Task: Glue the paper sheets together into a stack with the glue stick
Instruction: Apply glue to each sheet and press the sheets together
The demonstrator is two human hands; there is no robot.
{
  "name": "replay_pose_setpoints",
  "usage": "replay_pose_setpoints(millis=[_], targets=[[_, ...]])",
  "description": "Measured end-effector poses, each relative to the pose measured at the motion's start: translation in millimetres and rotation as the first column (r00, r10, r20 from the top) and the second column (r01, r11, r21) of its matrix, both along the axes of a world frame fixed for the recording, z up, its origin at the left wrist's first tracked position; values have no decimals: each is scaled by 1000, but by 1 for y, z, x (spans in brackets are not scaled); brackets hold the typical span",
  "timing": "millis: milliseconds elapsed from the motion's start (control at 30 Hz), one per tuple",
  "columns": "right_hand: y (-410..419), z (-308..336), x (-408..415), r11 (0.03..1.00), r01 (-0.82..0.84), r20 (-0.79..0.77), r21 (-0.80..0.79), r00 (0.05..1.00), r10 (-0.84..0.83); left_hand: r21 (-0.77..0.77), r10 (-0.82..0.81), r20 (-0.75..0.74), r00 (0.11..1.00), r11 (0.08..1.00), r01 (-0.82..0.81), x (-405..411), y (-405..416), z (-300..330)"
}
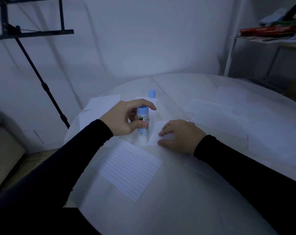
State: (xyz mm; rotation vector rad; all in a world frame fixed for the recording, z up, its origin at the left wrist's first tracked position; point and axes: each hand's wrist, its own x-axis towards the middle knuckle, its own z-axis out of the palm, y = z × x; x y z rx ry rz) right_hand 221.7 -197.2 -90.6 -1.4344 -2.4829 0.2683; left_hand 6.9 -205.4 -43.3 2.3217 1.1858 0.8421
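— On the far left, what stands beside the table?

— At that edge a black metal stand (33, 65) with a thin slanted leg rises against the white wall (143, 39). Next comes the round table covered with a white cloth (177, 192), and on its left part lie some plain white sheets (101, 106), partly overlapped.

— And nearer the person?

— A white sheet ruled with thin lines (128, 168) lies flat at the near left of the cloth, just below the left hand (125, 119). That hand, at the end of a dark sleeve (59, 167), has thumb and fingers curled round the white and pale blue glue stick (142, 119), which stands upright with its lower end down at the table. Whether the end touches paper I cannot tell.

— Is there a cap?

— A pale blue cap-like piece (152, 93) stands on the cloth just behind the glue stick.

— What about the other hand?

— The right hand (181, 134) lies just to the right of the glue stick, with fingers spread and fairly straight, pressing down on a small plain white sheet (154, 133). It grips nothing.

— Further right?

— More plain white paper sheets (228, 112) are scattered across the right half of the table, several overlapping. Beyond the table, at the far right, a white metal shelf (232, 53) carries a heap of coloured things, among them something red (266, 30); they are too blurred to name.
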Motion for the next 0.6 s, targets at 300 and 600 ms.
replay_pose_setpoints(millis=[300, 600], targets=[[-2, 3, -1, 1000, 23, 8, -11, 1000, -23, 65, 41, -23, 999, 997, -40, -1, 9, -6], [-1, 2, -1, 1000, 16, -16, -21, 1000, -17, 119, 116, -59, 991, 987, -108, -1, 27, -11]])
